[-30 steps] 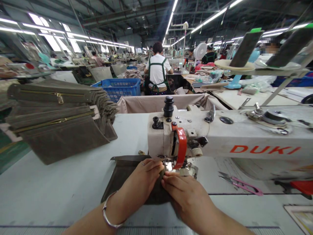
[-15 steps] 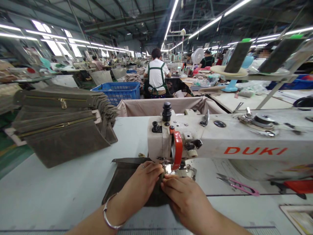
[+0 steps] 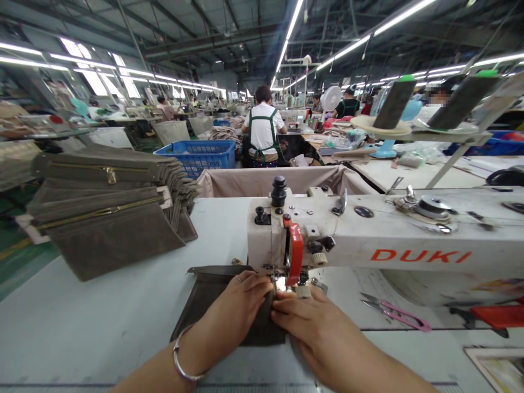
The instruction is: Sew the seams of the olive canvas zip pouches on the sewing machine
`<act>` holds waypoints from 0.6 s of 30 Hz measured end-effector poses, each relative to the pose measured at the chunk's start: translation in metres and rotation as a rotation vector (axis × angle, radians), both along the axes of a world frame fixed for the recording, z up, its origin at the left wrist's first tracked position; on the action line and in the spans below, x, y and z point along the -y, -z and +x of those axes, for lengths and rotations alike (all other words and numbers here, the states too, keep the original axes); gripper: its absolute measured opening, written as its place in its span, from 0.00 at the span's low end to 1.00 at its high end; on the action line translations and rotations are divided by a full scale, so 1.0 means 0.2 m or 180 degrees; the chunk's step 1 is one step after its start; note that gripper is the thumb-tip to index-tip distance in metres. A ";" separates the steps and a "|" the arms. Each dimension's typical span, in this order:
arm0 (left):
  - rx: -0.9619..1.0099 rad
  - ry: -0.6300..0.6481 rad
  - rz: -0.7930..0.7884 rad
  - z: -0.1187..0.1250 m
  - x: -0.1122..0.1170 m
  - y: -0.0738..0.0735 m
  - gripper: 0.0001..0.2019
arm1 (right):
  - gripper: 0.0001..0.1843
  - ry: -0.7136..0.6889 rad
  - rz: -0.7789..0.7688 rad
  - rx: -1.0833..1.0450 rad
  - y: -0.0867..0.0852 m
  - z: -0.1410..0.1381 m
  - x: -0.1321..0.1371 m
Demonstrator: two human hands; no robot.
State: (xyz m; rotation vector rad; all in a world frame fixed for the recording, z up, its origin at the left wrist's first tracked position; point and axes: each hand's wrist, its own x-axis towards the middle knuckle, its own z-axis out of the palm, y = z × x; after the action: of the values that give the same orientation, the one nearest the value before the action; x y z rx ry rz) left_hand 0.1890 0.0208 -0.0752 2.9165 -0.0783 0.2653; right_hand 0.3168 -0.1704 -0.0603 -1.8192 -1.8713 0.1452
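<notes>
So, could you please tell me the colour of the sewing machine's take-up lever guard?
The take-up lever guard is orange-red, clearest in the head view.

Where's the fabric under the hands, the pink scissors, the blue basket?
Fabric [image 3: 201,299], head view: its left part.
Pink scissors [image 3: 395,309], head view: the handle.
Blue basket [image 3: 208,160], head view: its near wall.

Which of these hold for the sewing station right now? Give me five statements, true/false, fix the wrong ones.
1. The left hand is on the dark piece. True.
2. The bangle is on the right wrist. False: the silver bangle is on the left wrist.
3. The pink-handled snips lie on the table. True.
4. The right hand is over by the zippered pouches. False: the right hand is close to the orange-red guard of the sewing machine.
5. The zippered pouches are left of the sewing machine. True.
</notes>
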 end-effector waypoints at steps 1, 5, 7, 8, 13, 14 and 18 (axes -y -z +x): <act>-0.0052 -0.0010 -0.0046 -0.02 0.00 -0.01 0.18 | 0.30 0.0002 -0.0211 -0.0054 -0.05 0.03 0.04; -0.0254 0.0182 -0.0148 -0.10 0.01 -0.04 0.36 | 0.31 0.0381 -0.0522 0.0021 -0.10 0.16 0.12; -0.0217 0.0288 -0.0101 -0.14 0.03 -0.04 0.30 | 0.21 0.0812 -0.0415 0.0043 -0.02 0.20 0.08; -0.0145 0.0313 -0.0068 -0.15 0.04 -0.04 0.24 | 0.16 0.1079 -0.0315 0.0064 0.03 0.21 0.05; 0.0088 0.0072 -0.0293 -0.14 0.10 -0.03 0.19 | 0.03 0.1321 -0.0068 0.0151 0.16 0.14 -0.04; 0.0086 -0.0037 -0.0467 -0.13 0.10 -0.03 0.19 | 0.02 0.1120 -0.0006 0.0143 0.15 0.11 -0.04; 0.0151 -0.0377 -0.1140 -0.11 0.04 -0.06 0.17 | 0.13 -0.0131 0.0128 0.0021 0.06 0.03 0.02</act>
State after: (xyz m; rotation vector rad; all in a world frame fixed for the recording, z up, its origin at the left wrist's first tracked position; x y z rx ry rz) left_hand 0.1661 0.0138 -0.0630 2.5620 0.1229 0.3301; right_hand 0.3229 -0.1747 -0.0720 -1.7572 -1.9034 0.1153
